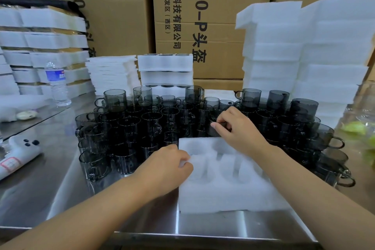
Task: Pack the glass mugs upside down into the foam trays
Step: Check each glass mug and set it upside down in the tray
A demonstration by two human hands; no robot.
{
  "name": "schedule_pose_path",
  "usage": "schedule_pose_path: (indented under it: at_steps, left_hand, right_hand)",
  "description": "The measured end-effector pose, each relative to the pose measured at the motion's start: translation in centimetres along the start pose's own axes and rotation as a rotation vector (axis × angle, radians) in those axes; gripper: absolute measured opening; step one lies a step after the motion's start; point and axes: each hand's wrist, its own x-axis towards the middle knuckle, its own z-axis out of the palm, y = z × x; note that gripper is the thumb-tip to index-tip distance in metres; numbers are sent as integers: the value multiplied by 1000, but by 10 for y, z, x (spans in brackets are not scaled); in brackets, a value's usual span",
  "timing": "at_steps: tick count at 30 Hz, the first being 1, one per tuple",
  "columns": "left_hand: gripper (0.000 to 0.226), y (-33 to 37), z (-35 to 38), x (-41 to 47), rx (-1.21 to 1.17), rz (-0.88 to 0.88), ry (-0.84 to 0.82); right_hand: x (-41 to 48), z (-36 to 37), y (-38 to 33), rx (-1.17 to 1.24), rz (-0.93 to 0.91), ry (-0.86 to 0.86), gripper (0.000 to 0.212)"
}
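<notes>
Head view: an empty foam tray (223, 195) lies on the steel counter (60, 178) right in front of the person. Its round pockets are all bare, so I judge that packing of this tray has not begun. The left hand (170, 164) has its fingers curled over the tray's left rim and holds it. The right hand (237, 128) reaches past the tray's far edge and pinches one mug (215, 133) near its rim, thumb on the near side. That mug stands just behind the tray, hemmed in by the crowd of smoked-glass mugs (142, 128) that fills the counter beyond.

The risk lies in that crowding. The mug looks to be touching or almost touching its neighbours, and handles point every way — lifted at a slant, it could hook one and drag it over, glass on glass. A pinch at the rim is also a thin hold for the turn the task asks. As the mug is flipped mouth-down, its weight would swing toward the handle side and it might slip through the fingers.

Further back, the upper mugs (114, 99) stand on top of others, and a knock carried through the rows could topple them. The outer mugs (332, 174) on the right sit just beside the right forearm with handles jutting out, so a careless sweep of the arm could catch one. The tray is light foam — if the left hand let go, pressing a mug into a snug pocket could tip it or send it skating on the smooth steel.
</notes>
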Motion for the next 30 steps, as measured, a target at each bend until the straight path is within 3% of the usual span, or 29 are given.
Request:
schedule_pose_path:
  at_steps: [6, 9, 11, 14, 17, 21, 26, 30]
  left_hand:
    - [30, 8, -9, 3, 85, -15, -67]
    - [14, 15, -22, 7, 236, 13, -114]
    - [32, 19, -31, 11, 339, 26, -137]
    - [23, 25, -42, 20, 294, 7, -77]
    - [3, 29, -39, 33, -55, -38, 128]
    - [9, 39, -21, 59, -797, -211, 210]
    - [18, 49, -3, 82, -1573, -342, 77]
    - [52, 40, 14, 88, -1790, -283, -144]
  right_hand:
    - [0, 2, -15, 49, -65, 134, 19]
    - [-1, 6, -25, 51, -119, 156, 20]
    - [-3, 7, -28, 12, -179, 195, 20]
    - [-4, 6, -28, 16, -152, 214, 20]
    - [-2, 8, -27, 81, -80, 216, 21]
    - [-1, 6, -24, 179, 38, 294, 19]
    - [-4, 3, -22, 234, 84, 415, 17]
    - [-6, 7, -21, 197, -11, 376, 18]
